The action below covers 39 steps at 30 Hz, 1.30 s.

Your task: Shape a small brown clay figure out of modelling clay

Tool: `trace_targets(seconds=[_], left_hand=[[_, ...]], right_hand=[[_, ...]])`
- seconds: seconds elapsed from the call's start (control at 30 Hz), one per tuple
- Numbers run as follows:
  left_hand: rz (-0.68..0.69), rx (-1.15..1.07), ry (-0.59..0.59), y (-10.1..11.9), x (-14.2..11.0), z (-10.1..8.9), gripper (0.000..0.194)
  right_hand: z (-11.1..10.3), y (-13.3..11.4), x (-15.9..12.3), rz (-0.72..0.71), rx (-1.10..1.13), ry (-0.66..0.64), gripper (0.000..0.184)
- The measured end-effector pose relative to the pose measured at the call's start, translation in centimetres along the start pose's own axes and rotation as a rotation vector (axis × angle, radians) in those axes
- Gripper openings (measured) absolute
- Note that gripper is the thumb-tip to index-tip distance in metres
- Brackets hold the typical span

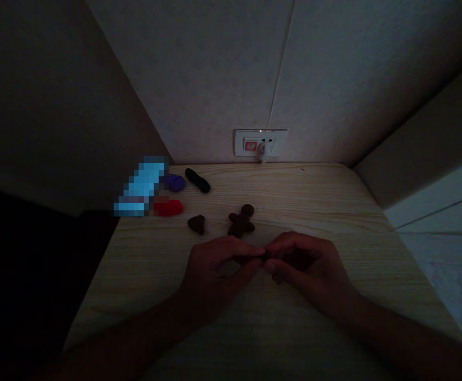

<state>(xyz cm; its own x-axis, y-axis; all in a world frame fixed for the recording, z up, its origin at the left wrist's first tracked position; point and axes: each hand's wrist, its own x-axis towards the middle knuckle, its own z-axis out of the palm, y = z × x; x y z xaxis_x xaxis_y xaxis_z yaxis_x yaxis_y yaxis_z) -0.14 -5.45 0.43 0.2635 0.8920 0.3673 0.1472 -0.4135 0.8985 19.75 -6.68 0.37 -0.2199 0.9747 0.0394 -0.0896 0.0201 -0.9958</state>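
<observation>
1. The left hand (211, 264) and right hand (320, 267) meet above the middle of the pale wood-grained tabletop (318, 193), both pinching a small dark piece (266, 255); fingers cover most of it, so its shape cannot be told.
2. A brown, clay-like figure of rounded lumps (239, 225) lies just beyond the left hand, its lower end partly hidden.
3. Toward the left edge sits a brown, roughly triangular clay-like lump (196, 224).
4. Near the back left corner lie a long black lump (197, 180), a rounded purple lump (175, 182) and an oblong red lump (171, 207); blue pixelation blurs the last two's left ends.
5. The tabletop's near end is dark and cut off.
</observation>
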Motion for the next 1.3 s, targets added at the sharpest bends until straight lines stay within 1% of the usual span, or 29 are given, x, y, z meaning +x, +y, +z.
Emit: trace_targets(seconds=[0.1, 0.17, 0.23, 0.4, 0.5, 0.6, 0.67, 0.73, 0.87, 0.97, 1.13, 1.3], left_hand=[[-0.081, -0.059, 0.032, 0.2, 0.0, 0.1, 0.016], [-0.144, -0.116, 0.030, 0.3, 0.0, 0.2, 0.015], [-0.182, -0.147, 0.025, 0.3, 0.0, 0.3, 0.013], [-0.230, -0.097, 0.016, -0.1, -0.2, 0.2, 0.019], [-0.196, -0.058, 0.019, -0.2, -0.3, 0.1, 0.021], [-0.096, -0.005, 0.010, 0.0, -0.3, 0.1, 0.023], [-0.039, 0.013, 0.007, 0.3, -0.1, 0.0, 0.024], [0.012, 0.015, 0.019, 0.4, 0.0, 0.0, 0.022], [0.088, 0.036, 0.044, 0.5, 0.1, -0.1, 0.017], [0.090, 0.058, 0.048, 0.5, 0.1, -0.1, 0.018], [0.149, 0.068, 0.041, 0.6, 0.2, -0.2, 0.021], [0.143, 0.076, 0.029, 0.6, 0.1, -0.2, 0.021]], right_hand=[[-0.2, 0.0, -0.1, -0.104, -0.131, 0.025, 0.017], [-0.3, 0.0, -0.1, -0.204, -0.252, 0.029, 0.017], [-0.4, -0.1, 0.0, -0.283, -0.320, 0.035, 0.019], [-0.4, -0.5, 0.1, -0.374, -0.399, 0.015, 0.026], [-0.3, -0.7, 0.0, -0.440, -0.439, 0.034, 0.029], [-0.2, -0.9, -0.2, -0.503, -0.463, 0.074, 0.024], [-0.2, -0.9, -0.4, -0.531, -0.475, 0.063, 0.021], [-0.2, -0.9, -0.5, -0.529, -0.455, 0.033, 0.022], [-0.2, -0.7, -0.7, -0.470, -0.380, -0.007, 0.026], [-0.2, -0.6, -0.8, -0.450, -0.391, -0.019, 0.026], [0.0, -0.9, -0.8, -0.449, -0.413, -0.020, 0.026], [0.2, -1.3, -0.7, -0.455, -0.436, -0.006, 0.022]])
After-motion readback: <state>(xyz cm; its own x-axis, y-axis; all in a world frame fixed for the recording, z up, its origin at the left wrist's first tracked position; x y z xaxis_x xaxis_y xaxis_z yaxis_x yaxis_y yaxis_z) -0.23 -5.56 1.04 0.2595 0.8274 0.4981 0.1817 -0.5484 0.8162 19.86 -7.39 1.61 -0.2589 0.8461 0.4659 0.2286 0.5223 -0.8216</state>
